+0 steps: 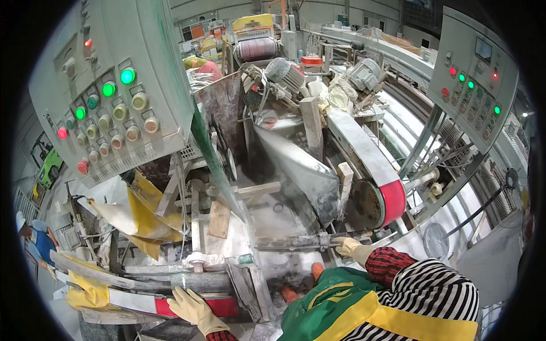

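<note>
My left hand (193,310), in a pale yellow glove, lies flat with fingers apart on a long red and white bar (165,304) at the bottom left. Just behind the bar runs a dusty grey roller (199,281). My right hand (350,248), also gloved, is closed around the end of a dust-covered metal rod (296,241) that runs leftward across the machine bed. A red checked cuff and a striped sleeve (421,284) trail behind that hand. A green and yellow vest (335,307) fills the lower middle.
A grey control panel (108,96) with green and red lamps hangs at upper left, and a second panel (475,74) at upper right. A red sanding belt on a wheel (392,202) sits just above my right hand. A person in blue (37,241) stands at the left edge.
</note>
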{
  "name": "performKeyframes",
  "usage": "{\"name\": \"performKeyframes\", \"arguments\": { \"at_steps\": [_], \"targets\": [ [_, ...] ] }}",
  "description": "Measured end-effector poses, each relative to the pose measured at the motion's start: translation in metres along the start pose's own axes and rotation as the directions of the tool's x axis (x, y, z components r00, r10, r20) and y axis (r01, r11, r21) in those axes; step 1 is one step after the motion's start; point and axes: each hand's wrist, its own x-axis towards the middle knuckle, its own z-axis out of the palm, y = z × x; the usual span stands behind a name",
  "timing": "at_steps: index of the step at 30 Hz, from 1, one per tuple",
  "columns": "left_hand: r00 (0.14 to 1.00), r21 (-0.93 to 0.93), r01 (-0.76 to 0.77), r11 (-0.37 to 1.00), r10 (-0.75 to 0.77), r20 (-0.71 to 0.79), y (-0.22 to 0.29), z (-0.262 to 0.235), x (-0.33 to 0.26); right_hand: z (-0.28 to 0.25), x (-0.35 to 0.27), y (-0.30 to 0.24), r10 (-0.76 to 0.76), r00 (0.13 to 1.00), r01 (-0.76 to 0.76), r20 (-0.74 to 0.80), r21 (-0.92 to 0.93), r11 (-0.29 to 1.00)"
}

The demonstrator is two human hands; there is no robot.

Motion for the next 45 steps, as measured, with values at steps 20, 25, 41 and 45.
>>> {"name": "performKeyframes", "arguments": {
  "at_steps": [20,25,41,45],
  "targets": [
    [0.719,0.387,-0.278,0.879,-0.077,0.691,0.034,-0.030,0.016,0.018,-0.043,0.159,0.374,0.927,-0.354,0.022,0.374,0.857],
    [0.743,0.369,-0.344,0.863,0.010,0.669,0.040,-0.007,0.010,0.094,-0.072,0.322,0.433,0.889,-0.363,0.149,0.807,0.467],
    [0.830,0.407,-0.219,0.887,-0.050,0.555,0.064,-0.034,0.001,0.050,0.023,0.146,0.277,0.960,-0.225,0.027,0.661,0.716],
    [0.905,0.283,-0.176,0.943,0.042,0.423,0.077,-0.047,0.000,0.063,0.021,0.154,0.253,0.968,-0.202,0.003,0.608,0.768]
  ]
}}
